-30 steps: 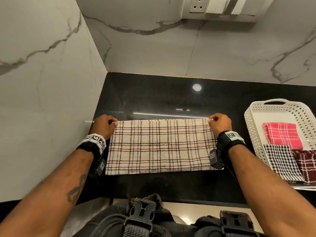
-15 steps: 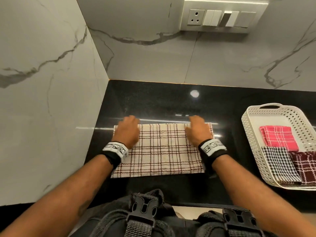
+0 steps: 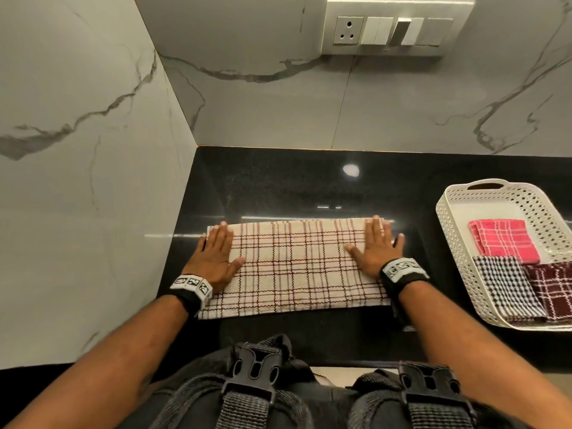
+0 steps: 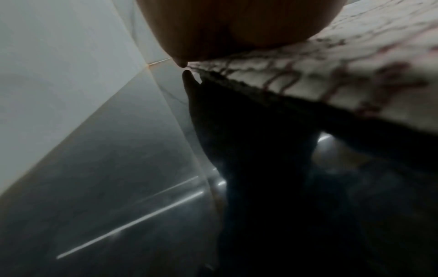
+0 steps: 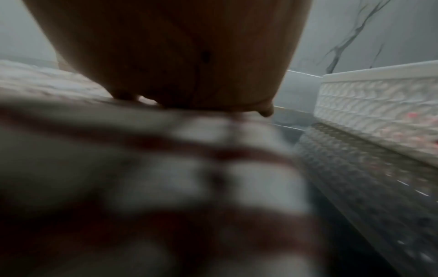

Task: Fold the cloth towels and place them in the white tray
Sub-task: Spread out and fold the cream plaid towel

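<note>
**Pressing the fold flat before the next one**

Head view: the cream plaid towel lay on the black counter as a wide folded strip. The left hand rested flat on its left end, fingers straight and released, gripping nothing; the right hand lay the same way on the right end. The white tray sat just beyond the right hand's outer side, with a pink towel, a black checked towel and a maroon towel folded inside. To do this step well, I judged that both palms should press evenly and sweep outward, so the crease sets and the edges line up.

Left wrist view: the heel of the palm sat on the towel's edge; the fingers were hidden.

Right wrist view: blurred; the palm bore on the cloth, the tray's wall close beside it.
</note>
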